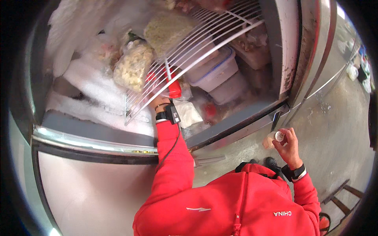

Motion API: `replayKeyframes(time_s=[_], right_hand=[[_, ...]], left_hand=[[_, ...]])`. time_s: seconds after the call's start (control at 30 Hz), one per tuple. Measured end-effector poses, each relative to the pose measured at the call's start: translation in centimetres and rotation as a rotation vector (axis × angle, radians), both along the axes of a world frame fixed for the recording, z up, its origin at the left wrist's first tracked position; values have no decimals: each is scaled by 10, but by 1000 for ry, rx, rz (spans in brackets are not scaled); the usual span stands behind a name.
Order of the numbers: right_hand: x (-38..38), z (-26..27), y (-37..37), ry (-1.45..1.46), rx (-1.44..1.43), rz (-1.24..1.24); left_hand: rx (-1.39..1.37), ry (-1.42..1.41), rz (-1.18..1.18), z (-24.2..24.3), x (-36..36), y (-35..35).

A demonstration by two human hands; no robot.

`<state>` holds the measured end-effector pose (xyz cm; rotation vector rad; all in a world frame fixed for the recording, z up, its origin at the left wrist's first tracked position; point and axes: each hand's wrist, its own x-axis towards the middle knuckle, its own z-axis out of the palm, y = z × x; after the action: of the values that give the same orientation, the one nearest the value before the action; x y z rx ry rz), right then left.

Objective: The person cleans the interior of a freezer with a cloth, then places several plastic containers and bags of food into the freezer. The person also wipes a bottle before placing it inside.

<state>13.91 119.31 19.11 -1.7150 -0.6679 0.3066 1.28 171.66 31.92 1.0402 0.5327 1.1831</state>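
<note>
My left hand [158,99] reaches into a frosted freezer, behind the front edge of a white wire shelf [218,45]. Its fingers are mostly hidden by the wires and by red packages [174,89], so I cannot tell whether it grips anything. Just right of that wrist lies a white plastic-wrapped packet [186,113]. A clear bag of pale, lumpy food [134,66] sits to the left of the hand. Outside the freezer, my right hand [288,146] holds a small bottle [269,140] by its white cap end, over the floor.
Lidded plastic tubs [217,69] are stacked under the shelf. Thick frost [91,79] coats the left side. The freezer's sill [230,126] runs beneath my left arm. A white door [97,188] stands lower left, and a wooden stool [339,203] lower right.
</note>
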Motion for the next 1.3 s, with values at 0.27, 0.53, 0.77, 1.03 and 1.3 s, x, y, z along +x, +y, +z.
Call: replayKeyframes(time_s=[0.27,0.53,0.77,1.03,1.3], right_hand=[[-21,-15,-15,55,-62,-143],[-31,-18,-10,34,-66,-131],[-29,4,7,-35,-42,-37],[-12,41,43,-157,10,272],[-10,40,83,-204,128,963]], left_hand=[[-12,60,-130,-4,34,33],[-34,71,-134,-19,45,27],[-47,60,-70,-19,53,15],[271,549,-17,-19,-18,-124],[639,1299,138,-93,-154,-395]])
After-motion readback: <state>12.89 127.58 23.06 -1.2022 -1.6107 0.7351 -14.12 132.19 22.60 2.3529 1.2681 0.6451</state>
